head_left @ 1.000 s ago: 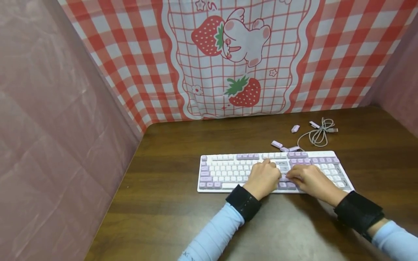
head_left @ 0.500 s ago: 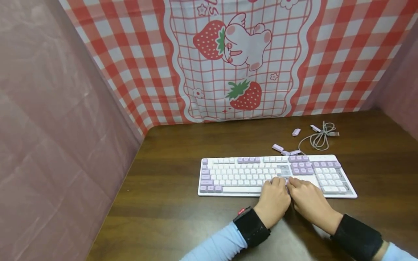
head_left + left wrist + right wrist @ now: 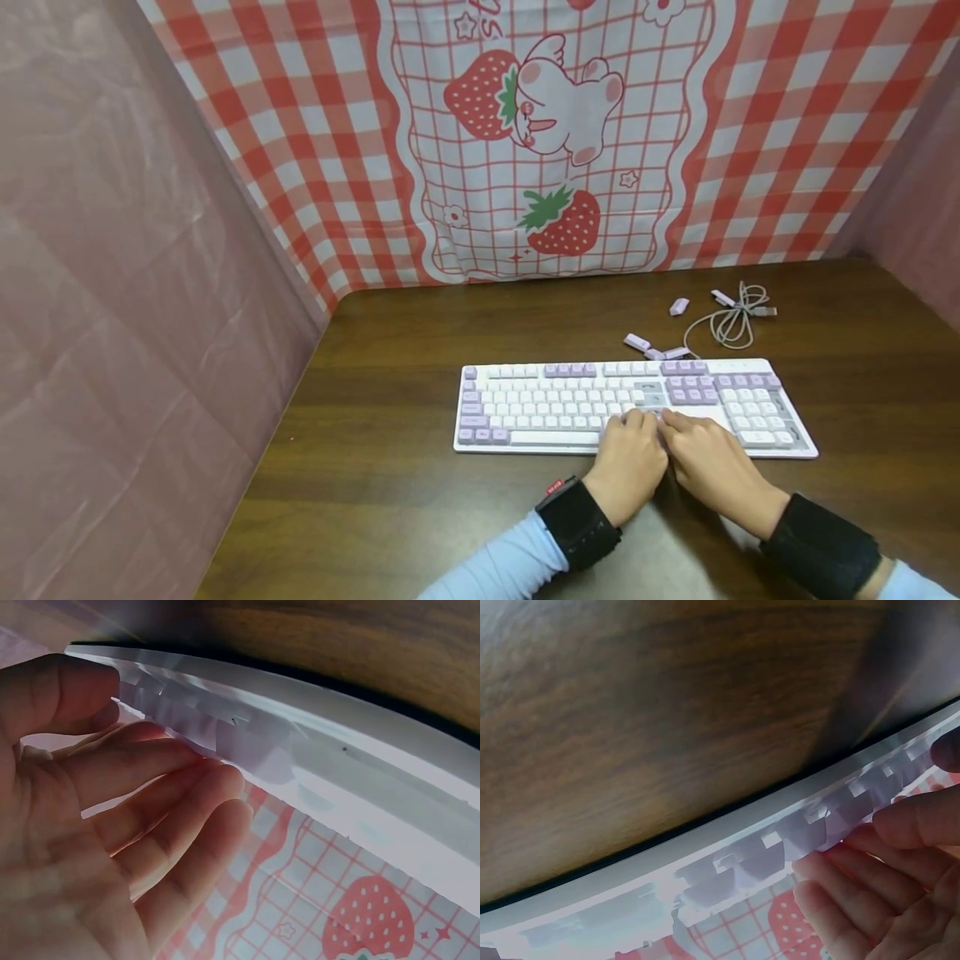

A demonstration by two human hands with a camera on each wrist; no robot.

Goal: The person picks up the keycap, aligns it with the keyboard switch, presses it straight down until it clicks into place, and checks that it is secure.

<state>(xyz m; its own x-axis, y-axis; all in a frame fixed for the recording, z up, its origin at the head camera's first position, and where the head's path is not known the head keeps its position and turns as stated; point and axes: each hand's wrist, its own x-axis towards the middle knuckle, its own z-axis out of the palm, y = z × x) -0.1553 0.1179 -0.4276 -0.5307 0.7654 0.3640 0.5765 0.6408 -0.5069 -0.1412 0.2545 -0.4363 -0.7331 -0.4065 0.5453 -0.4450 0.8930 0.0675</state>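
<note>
A white and lilac keyboard (image 3: pixel 543 409) lies on the brown table. My left hand (image 3: pixel 628 465) and right hand (image 3: pixel 708 462) meet at its near edge, right of the space bar (image 3: pixel 555 437). Their fingertips reach over the bottom rows and hide the keys there. In the left wrist view, the bent fingers (image 3: pixel 161 769) touch or nearly touch the lilac keys (image 3: pixel 255 746). Seen from the right wrist, the thumb and fairly straight fingers (image 3: pixel 855 892) lie along the lilac keys (image 3: pixel 761 859). I see no loose thing in either hand.
Loose lilac keycaps lie behind the keyboard: a long one (image 3: pixel 637 342), others beside it (image 3: pixel 677 353), one farther back (image 3: pixel 678 307) and one (image 3: pixel 723 297) by the bundled cable (image 3: pixel 731 327). A red-checked cloth (image 3: pixel 352 192) hangs at the back.
Over the second, both hands have drawn toward the keyboard's near edge and closer together, the left one moving rightward. They barely move in the last half second. The view has tilted slightly.
</note>
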